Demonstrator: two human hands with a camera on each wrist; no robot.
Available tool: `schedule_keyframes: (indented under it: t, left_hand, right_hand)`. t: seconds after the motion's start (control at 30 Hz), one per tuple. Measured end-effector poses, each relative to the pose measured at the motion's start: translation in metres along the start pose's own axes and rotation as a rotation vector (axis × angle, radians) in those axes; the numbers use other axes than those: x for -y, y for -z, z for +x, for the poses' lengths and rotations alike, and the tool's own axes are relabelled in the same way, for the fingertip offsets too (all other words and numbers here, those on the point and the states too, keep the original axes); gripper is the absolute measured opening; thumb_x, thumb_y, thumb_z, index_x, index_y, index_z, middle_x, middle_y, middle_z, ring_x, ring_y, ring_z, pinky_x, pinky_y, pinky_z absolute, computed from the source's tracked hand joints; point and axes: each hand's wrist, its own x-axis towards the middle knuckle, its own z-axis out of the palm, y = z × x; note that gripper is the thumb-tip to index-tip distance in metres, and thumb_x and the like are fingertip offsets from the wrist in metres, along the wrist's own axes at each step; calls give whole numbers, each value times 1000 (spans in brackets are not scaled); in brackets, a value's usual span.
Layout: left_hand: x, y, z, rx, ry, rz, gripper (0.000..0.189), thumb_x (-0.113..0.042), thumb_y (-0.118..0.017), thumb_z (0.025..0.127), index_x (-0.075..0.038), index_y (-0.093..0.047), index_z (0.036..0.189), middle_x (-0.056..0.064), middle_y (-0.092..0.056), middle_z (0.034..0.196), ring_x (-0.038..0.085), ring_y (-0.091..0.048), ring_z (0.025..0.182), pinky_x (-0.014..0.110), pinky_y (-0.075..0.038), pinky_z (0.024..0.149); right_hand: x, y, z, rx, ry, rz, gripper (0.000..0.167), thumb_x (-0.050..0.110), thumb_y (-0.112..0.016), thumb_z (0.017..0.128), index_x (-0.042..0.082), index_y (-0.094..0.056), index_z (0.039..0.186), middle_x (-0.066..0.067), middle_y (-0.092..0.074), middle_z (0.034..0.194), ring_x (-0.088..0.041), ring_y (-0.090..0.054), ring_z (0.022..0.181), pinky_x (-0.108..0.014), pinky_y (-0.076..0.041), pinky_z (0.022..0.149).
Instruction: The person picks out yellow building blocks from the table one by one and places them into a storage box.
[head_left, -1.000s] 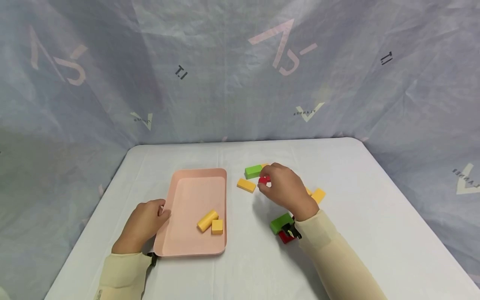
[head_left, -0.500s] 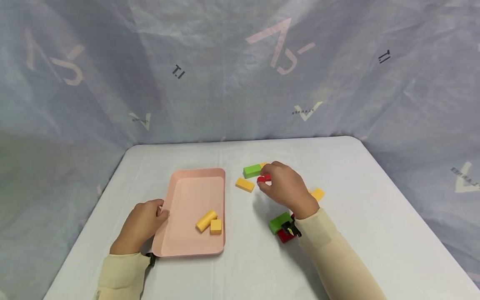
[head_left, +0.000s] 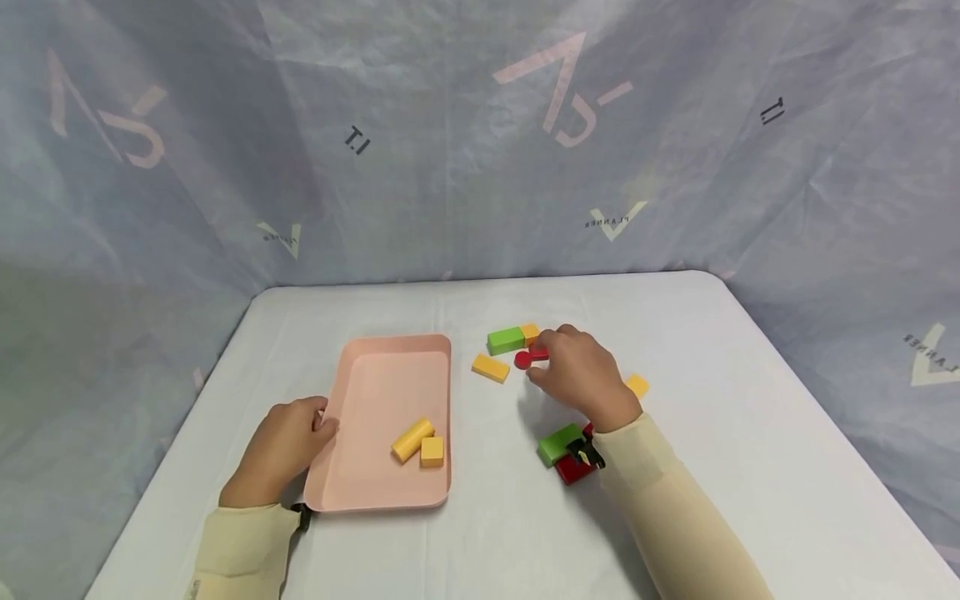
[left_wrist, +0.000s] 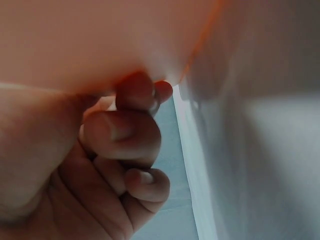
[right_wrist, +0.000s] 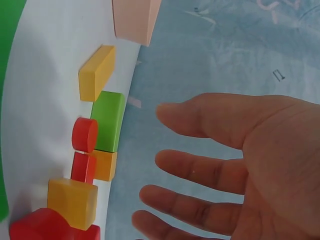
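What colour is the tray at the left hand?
Pale pink; the tray shows best in the head view.

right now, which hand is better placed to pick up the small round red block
Probably the right hand: it hovers close to the small round red block, spread and holding nothing. The left hand grips the pink tray at its rim, on the side away from that block.

The head view looks forward and down from above and behind the left hand (head_left: 277, 442) and right hand (head_left: 583, 373), taking in the pink tray (head_left: 367, 392) at the first and the green block (head_left: 506, 340) just beyond the second. From close by, the left wrist view faces curled fingers (left_wrist: 122, 135), sharing that tray; the right wrist view, also near, looks past the hand to the same block.
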Motion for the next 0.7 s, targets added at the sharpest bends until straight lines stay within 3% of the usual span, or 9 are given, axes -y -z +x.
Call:
schedule_keyframes:
  t: [0.23,0.7]
  left_hand:
    - [-1,1,0,7,1,-5,29,-12,-63,96,-13,-47,72,-5,-32,58,11,-31,51,26,-26,50]
    - [-1,0,0,6,7,-8,23,-13,-63,96,-13,-52,76,-5,-35,58,11,-34,52,27,-28,50]
  right_hand:
    - [-10,1,3,36,-27,-17,45,29,-77,88,12,-69,129,-9,-65,114,-24,-60,88,-39,-53,69]
    - [-25,-8,13,100,-120,-2,47,27,-74,90,11,-66,133,-11,-63,122,-27,-61,96,-46,-57,81]
